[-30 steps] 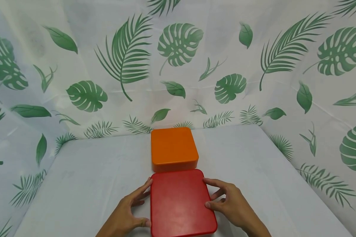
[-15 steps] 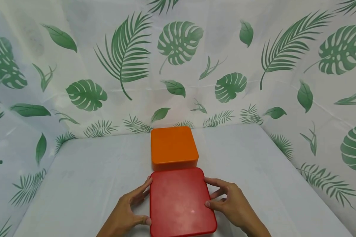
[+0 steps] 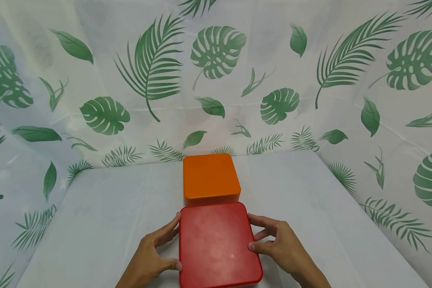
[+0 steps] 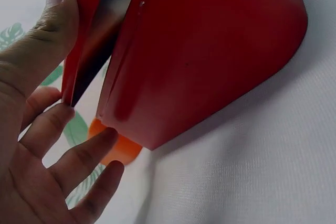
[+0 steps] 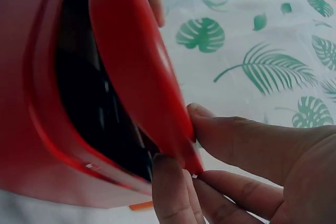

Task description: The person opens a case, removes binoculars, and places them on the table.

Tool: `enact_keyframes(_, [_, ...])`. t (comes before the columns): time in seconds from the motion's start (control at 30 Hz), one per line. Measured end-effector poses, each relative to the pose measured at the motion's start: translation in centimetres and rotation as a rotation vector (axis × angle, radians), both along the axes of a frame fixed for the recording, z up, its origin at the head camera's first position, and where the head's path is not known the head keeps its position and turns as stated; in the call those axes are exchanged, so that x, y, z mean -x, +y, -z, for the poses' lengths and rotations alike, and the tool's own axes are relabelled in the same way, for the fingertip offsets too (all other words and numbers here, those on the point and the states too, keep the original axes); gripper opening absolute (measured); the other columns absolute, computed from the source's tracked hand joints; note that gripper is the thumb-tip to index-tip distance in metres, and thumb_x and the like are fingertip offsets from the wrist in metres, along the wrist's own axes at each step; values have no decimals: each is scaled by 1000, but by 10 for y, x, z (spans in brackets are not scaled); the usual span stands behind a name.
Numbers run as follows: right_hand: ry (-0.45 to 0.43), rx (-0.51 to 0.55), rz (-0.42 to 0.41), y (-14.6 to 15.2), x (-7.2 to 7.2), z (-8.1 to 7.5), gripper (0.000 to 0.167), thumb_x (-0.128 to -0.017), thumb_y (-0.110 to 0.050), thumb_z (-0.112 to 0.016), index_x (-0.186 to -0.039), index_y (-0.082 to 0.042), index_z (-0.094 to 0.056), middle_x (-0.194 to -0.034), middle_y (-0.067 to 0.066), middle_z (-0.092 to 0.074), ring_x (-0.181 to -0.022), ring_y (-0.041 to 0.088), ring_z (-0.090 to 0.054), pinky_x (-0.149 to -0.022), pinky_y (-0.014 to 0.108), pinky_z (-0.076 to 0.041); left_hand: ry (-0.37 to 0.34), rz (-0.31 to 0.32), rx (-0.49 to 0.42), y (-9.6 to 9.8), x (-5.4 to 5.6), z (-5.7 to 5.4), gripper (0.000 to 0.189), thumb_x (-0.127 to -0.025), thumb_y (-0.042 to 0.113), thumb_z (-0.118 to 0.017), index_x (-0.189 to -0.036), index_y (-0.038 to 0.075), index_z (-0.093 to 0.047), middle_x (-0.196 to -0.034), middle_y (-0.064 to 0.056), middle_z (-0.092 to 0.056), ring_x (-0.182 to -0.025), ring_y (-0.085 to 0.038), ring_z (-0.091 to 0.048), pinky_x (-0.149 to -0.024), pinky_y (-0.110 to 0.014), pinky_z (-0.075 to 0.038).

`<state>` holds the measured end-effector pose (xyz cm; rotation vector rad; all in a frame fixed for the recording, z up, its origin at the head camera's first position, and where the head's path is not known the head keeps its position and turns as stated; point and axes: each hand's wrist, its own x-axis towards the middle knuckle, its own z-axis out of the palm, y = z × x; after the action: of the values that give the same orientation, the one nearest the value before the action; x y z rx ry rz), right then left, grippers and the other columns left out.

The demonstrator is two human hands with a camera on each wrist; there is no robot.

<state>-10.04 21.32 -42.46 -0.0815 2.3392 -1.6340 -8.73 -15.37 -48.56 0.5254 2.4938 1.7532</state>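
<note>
A square red lid (image 3: 221, 242) with rounded corners lies between the two hands in the head view. Both wrist views show it raised at an angle off a red box (image 4: 210, 51), leaving a gap along the rim. My left hand (image 3: 149, 254) holds the lid's left edge, thumb near the front corner and fingers toward the back one. On the opposite edge, my right hand (image 3: 284, 244) pinches the lid between thumb and fingers. Through the gap in the right wrist view, the box's inside is dark with a few glints; from the head, the lid hides it.
Just behind the red lid stands a square orange box (image 3: 211, 176), its top closed. A white cloth (image 3: 108, 216) covers the table. Beyond it, a white curtain (image 3: 234, 96) with green leaf prints surrounds the back and sides.
The lid has risen slightly toward the camera, its left edge shifting a little left along with my left hand. My right hand has barely moved, and the orange box stays put.
</note>
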Motion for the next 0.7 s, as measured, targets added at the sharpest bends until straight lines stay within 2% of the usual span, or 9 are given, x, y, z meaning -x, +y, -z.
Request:
enact_keyframes(0.17, [-3,41,-41,0,4,-2,69,-86,-15,-88,-150,-14,-62,-154,15,-60,-100,29,-69,-74,33,-63,32,-11,3,-2,0,-2,112,-70,35,-98,-165,35,-39,-164,15,-48,-137,-14,-64,-110,-28,-52])
enact_keyframes(0.3, [-26,85,-59,-1,6,1,71,-88,-14,-87,-152,-10,-59,-155,19,-58,-100,31,-69,-77,36,-65,36,2,-26,-6,0,-6,110,-72,38,-96,-166,34,-38,-165,14,-47,-138,-15,-64,-109,-28,-52])
enact_keyframes(0.5, [-50,124,-69,-3,6,4,72,-89,-14,-86,-154,-9,-57,-154,20,-58,-102,31,-67,-78,36,-65,20,59,-69,-13,-2,-9,107,-77,45,-90,-167,31,-35,-170,11,-41,-141,-17,-61,-110,-29,-51])
enact_keyframes(0.7, [-54,135,-108,-4,4,5,72,-90,-13,-84,-155,-7,-55,-148,21,-61,-103,30,-66,-80,35,-64,-9,124,-67,-21,-2,-11,111,-78,40,-92,-169,30,-29,-173,10,-35,-146,-16,-56,-111,-29,-50])
